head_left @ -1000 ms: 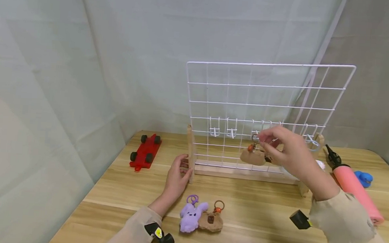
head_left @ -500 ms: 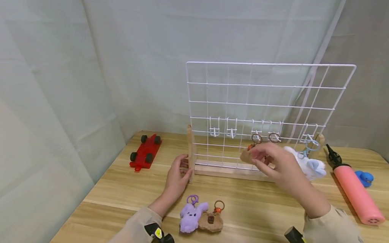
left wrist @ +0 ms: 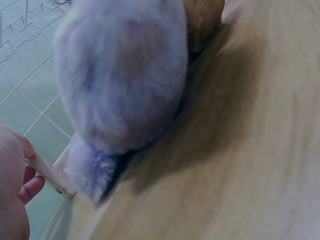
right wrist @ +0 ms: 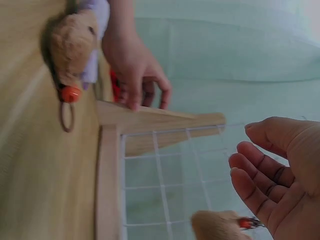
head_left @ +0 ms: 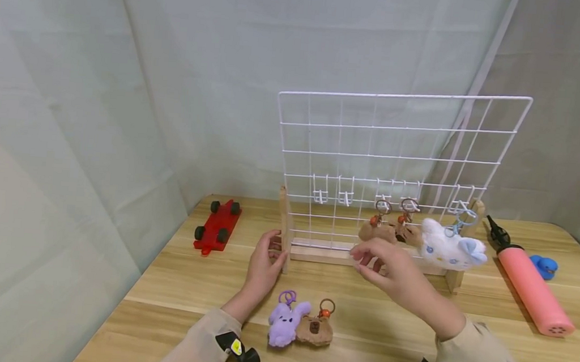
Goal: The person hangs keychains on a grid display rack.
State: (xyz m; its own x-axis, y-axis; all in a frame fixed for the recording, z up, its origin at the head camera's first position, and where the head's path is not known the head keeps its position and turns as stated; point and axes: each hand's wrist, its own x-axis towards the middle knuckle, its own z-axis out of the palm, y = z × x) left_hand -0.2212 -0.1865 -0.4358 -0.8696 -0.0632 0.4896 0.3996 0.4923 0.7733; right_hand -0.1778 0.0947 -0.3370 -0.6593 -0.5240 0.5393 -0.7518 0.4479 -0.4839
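My left hand (head_left: 264,264) grips the wooden side post (head_left: 284,226) of a white wire grid rack (head_left: 353,153), thumb on one side and fingers on the other. In front of the rack's right half hovers my right hand (head_left: 383,263), with loosely bent fingers and nothing between them. Two brown plush keychains (head_left: 379,232) and a white plush keychain (head_left: 450,247) with blue ears hang from its hooks. On the table below lie a purple plush keychain (head_left: 284,325) and a brown plush keychain (head_left: 315,331) side by side. The left wrist view shows the purple one's fur (left wrist: 122,75) close up.
Two left-hand hooks (head_left: 332,197) on the grid carry nothing. A red toy car chassis (head_left: 218,226) with black wheels lies at the left. To the rack's right are a pink pump (head_left: 534,291) with a black nozzle and a blue toy duck (head_left: 544,267).
My right hand has let go of the brown plush keychain, which now hangs from its hook, and has moved down and left. The left hand stays on the post.
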